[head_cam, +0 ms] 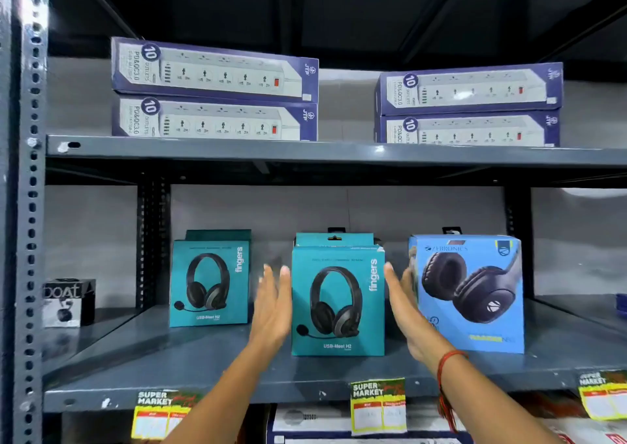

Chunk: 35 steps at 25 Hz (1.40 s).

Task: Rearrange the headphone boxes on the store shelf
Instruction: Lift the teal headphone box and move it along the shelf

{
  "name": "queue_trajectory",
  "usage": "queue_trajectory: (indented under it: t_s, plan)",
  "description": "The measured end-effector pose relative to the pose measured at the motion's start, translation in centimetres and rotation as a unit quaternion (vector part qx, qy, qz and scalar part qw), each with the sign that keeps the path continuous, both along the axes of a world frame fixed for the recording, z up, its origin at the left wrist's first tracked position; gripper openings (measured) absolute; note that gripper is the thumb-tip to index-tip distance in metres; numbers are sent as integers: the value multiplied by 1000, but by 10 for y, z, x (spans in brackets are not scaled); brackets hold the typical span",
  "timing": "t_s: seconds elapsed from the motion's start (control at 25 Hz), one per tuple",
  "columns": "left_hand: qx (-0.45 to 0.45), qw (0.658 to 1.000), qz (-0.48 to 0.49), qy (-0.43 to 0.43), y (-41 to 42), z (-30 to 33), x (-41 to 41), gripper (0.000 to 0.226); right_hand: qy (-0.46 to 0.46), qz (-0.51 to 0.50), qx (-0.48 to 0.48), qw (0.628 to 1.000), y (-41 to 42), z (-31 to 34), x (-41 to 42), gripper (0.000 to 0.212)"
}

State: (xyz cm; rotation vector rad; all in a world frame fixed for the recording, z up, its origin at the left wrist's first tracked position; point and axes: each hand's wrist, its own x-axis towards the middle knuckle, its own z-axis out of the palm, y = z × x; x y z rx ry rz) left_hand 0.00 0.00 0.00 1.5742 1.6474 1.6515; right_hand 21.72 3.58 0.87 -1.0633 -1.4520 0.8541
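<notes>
Teal cardboard is what we face: the middle headphone box (337, 299) stands upright at the front of the lower shelf (203, 369), another teal box just behind it, between the left teal box (209, 282) and the blue box (470, 292). Our left hand (273, 308) and right hand (403, 311) flank it, flat with fingers extended, holding nothing; contact we cannot confirm. We judge it light, stiff-walled, smooth and somewhat slippery, so we would press palms on both side faces, low down

Three teal headphone boxes (338, 302), maybe more behind, one blue box (470, 294), four power-strip boxes (213, 70).
</notes>
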Motion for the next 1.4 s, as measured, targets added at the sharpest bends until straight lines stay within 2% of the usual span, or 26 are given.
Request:
queue_trajectory:
  t_s: [0.08,0.12,0.24,0.32,0.44,0.6,0.68,0.8,0.96,1.08,1.2,1.28,1.4]
  plan:
    - [-66,991,-64,-96,9,-10,3,83,15,64,-81,994,3,-10,-3,99]
    - [-79,983,-96,-131,14,-14,5,84,15,93,-102,990,5,-16,-4,94]
    - [-95,958,-160,-220,15,-16,10,73,43,142,-103,984,-1,-19,-7,64]
    - [-85,952,-177,-237,10,-13,11,75,47,144,-98,984,-6,-16,-2,67]
    - [-99,961,-160,-203,-4,-3,6,98,51,152,-101,982,-14,-7,7,84]
    - [-73,976,-144,-146,-41,38,7,93,19,122,-89,988,-43,31,25,101]
    - [-55,983,-131,-119,-66,64,8,101,13,112,-68,991,-64,56,39,103]
    - [-24,991,-105,-83,-105,94,13,115,3,122,-36,992,-99,89,62,120]
    - [0,998,-52,-30,-142,105,23,116,-20,145,15,989,-136,103,73,101]
    - [-7,999,-40,-35,-153,99,22,122,-25,149,14,988,-143,97,67,100]
    - [-9,997,-52,-53,-154,85,10,141,-10,155,14,988,-139,83,53,97]
    - [-11,996,-64,-68,-152,72,-5,131,6,163,24,986,-136,72,34,89]
    - [-7,991,-66,-118,-146,53,-32,87,6,188,18,982,-124,49,-5,102]
